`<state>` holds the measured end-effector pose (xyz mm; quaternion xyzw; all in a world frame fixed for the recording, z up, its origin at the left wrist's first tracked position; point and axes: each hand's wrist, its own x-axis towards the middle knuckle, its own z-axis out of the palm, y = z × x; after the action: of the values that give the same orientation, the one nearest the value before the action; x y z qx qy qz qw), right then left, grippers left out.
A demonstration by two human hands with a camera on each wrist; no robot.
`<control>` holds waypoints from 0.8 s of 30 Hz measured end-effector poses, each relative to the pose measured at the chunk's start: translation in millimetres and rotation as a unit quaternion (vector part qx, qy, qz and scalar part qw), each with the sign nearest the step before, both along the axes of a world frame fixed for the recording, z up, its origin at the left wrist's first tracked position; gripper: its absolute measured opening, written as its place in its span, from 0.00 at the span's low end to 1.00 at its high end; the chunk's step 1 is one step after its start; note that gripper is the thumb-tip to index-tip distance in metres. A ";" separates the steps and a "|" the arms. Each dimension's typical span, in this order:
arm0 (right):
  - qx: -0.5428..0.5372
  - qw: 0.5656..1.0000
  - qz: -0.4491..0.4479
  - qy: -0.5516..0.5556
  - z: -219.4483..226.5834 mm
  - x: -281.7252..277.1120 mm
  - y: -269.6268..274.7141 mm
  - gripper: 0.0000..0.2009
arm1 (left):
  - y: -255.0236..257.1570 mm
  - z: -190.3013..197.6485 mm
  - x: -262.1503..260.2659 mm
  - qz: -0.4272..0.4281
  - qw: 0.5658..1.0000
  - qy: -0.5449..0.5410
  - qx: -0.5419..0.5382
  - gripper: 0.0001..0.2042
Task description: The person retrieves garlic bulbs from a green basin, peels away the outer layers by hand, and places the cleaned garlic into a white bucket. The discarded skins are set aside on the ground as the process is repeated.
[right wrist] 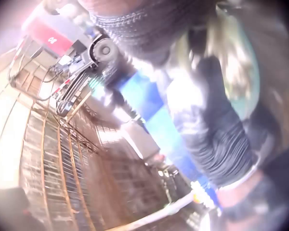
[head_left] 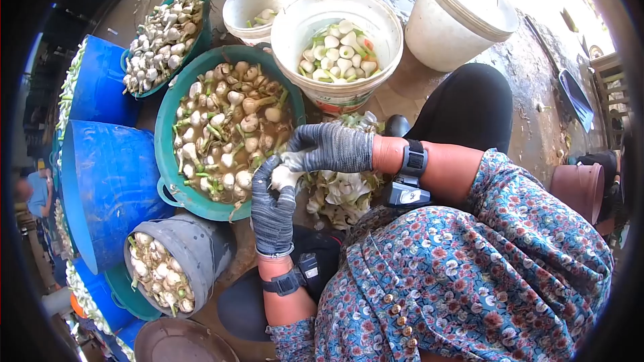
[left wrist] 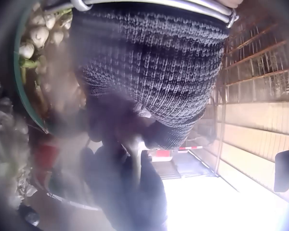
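Both hands wear grey knitted gloves and meet over the right edge of a green tub (head_left: 163, 117) of garlic in brownish water. My left hand (head_left: 273, 218) curls its fingers round a white garlic bulb (head_left: 286, 177). From the right, my right hand (head_left: 337, 147) pinches the same bulb near its top. In the left wrist view my left hand (left wrist: 151, 67) fills the top, the bulb mostly hidden behind it. The right wrist view is blurred, with my right hand (right wrist: 149, 29) at the top and the bulb's pale shape (right wrist: 185, 94) below it.
A white bucket (head_left: 292, 20) of peeled bulbs stands beyond the hands, beside a smaller white bucket (head_left: 235, 10) and a lidded one (head_left: 436, 33). Peelings (head_left: 342, 198) lie below the right hand. A grey bucket (head_left: 211, 248) of garlic and blue tubs (head_left: 114, 188) are at the left.
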<state>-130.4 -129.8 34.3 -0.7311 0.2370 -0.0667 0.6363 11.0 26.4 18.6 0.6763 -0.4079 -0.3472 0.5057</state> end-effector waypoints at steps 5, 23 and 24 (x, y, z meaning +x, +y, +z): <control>0.232 0.972 0.026 0.020 -58.7 3.2 -3.4 0.17 | 2.4 -10.1 5.9 -0.017 0.980 -0.180 -0.086 0.19; -0.193 0.976 -0.082 -0.058 12.1 5.5 15.4 0.12 | -4.9 -4.7 -15.5 0.141 0.989 0.020 -0.042 0.16; -0.249 0.962 -0.091 -0.062 10.8 6.6 19.2 0.11 | -3.6 -7.3 -16.0 0.138 0.988 0.042 -0.046 0.16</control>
<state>-123.8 -110.6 45.1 -0.8363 0.2386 -0.2269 0.4384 -5.0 22.8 11.2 0.6870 -0.3046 -0.2826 0.5961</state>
